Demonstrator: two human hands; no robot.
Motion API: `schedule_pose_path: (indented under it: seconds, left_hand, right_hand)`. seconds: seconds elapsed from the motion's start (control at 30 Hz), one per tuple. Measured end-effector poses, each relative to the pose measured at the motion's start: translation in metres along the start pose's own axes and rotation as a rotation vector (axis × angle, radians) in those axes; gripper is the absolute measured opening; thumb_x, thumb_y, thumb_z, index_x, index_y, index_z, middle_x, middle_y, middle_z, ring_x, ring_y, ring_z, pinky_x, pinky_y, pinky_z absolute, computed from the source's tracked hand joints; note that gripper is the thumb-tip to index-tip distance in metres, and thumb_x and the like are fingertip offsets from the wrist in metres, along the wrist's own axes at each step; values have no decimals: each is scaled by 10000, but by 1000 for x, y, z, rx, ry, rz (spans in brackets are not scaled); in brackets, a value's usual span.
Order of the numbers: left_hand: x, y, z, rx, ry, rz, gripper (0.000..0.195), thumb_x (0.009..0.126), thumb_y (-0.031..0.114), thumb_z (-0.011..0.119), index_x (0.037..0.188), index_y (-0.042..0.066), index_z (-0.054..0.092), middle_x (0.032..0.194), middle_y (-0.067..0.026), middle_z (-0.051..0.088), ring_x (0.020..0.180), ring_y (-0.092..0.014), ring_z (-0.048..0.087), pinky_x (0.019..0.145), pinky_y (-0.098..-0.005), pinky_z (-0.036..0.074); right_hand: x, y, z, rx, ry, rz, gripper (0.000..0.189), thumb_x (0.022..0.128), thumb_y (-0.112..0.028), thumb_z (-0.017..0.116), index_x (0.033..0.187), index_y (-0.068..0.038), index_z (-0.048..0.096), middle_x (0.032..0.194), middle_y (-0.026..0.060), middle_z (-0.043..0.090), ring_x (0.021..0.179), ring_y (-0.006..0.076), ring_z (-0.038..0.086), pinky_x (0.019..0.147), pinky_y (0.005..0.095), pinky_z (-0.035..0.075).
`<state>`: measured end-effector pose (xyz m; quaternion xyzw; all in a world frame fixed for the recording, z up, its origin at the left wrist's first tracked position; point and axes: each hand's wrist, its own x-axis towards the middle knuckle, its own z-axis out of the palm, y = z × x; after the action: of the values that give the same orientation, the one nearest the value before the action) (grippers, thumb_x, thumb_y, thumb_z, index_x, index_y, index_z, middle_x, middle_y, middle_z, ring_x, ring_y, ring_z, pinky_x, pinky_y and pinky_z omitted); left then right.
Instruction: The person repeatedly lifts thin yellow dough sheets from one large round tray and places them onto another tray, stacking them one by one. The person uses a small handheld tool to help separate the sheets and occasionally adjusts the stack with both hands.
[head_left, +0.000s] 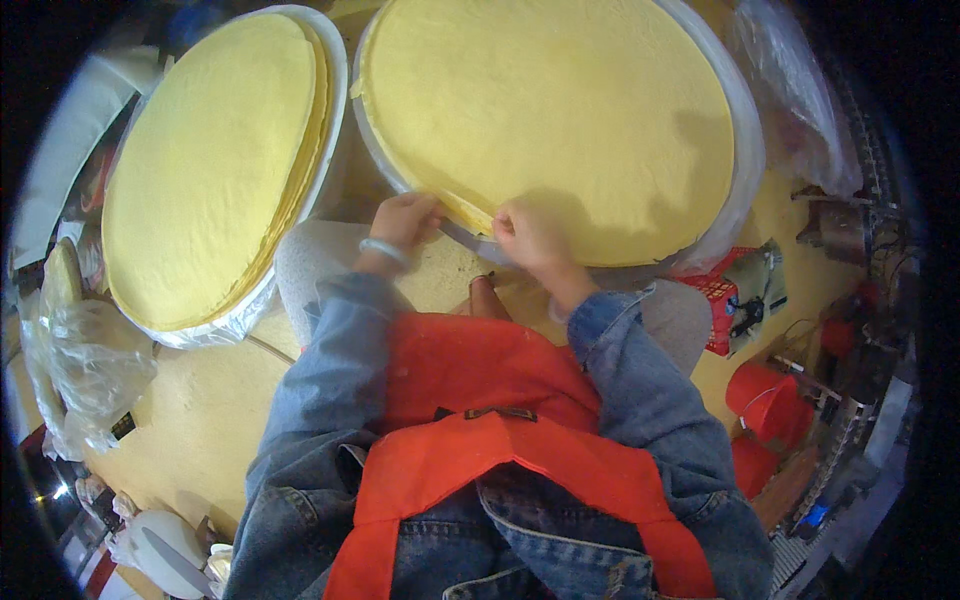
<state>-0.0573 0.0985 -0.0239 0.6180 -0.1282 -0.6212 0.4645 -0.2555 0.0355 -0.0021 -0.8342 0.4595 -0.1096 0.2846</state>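
A large stack of thin round yellow sheets (547, 127) lies before me on a round, plastic-covered support. At its near left edge my left hand (411, 221) has its fingers bent against the rim; whether they pinch a sheet is hard to tell. My right hand (529, 232), slightly blurred, is closed at the near edge, its thumb and forefinger pinching the rim of a sheet. Between the hands the layered edge shows, with a lighter strip along it. A second stack of round yellow sheets (210, 172) rests to the left on another plastic-lined round support, touched by neither hand.
Clear plastic bags (97, 367) lie at the left, and plastic sheeting (795, 90) hangs at the upper right. A red plastic crate (718, 311) and a red bucket (769, 401) stand on the yellowish floor (202, 420) at the right. A white rounded object (165, 551) is at the lower left.
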Motion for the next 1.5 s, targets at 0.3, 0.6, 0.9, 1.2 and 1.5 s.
schedule_pose_path:
  seconds: [0.3, 0.6, 0.9, 1.2, 1.5]
  left_hand:
    - [-4, 4, 11, 98, 39, 148, 159, 853, 133, 561, 953, 13, 584, 739, -41, 602, 602, -112, 563, 505, -220, 439]
    - [-7, 31, 28, -431, -132, 156, 374, 887, 203, 516, 1189, -3, 442, 1061, -124, 568, 896, -194, 575, 781, -298, 470]
    - [4, 34, 29, -393, -97, 196, 216, 895, 204, 493, 1044, 50, 519, 974, -47, 594, 870, -139, 564, 747, -270, 470]
    - [12, 22, 24, -417, -107, 184, 125, 882, 155, 488, 983, 92, 525, 910, -18, 585, 796, -125, 560, 647, -258, 467]
    - [1, 27, 30, -644, -82, 145, 104, 910, 129, 428, 844, 92, 499, 702, 20, 467, 634, -112, 465, 642, -264, 451]
  right_hand:
    - [5, -15, -44, 7, 12, -8, 112, 736, -187, 581, 729, -82, 542, 745, 98, 582, 684, 305, 575, 586, 408, 456]
    - [2, -31, -69, 49, 205, -185, 80, 726, -113, 595, 724, -75, 524, 711, 88, 563, 646, 277, 564, 551, 362, 445]
    - [7, -12, -38, 431, 84, 125, 70, 769, -98, 573, 773, -29, 559, 661, 87, 565, 591, 146, 544, 553, 289, 430]
    - [11, -7, -61, 225, 274, 16, 124, 836, -150, 546, 876, -43, 498, 701, 124, 572, 617, 269, 569, 564, 360, 446]
    - [4, -13, -44, 143, 201, -51, 86, 841, -145, 536, 870, -75, 495, 697, 127, 577, 633, 316, 577, 548, 398, 450]
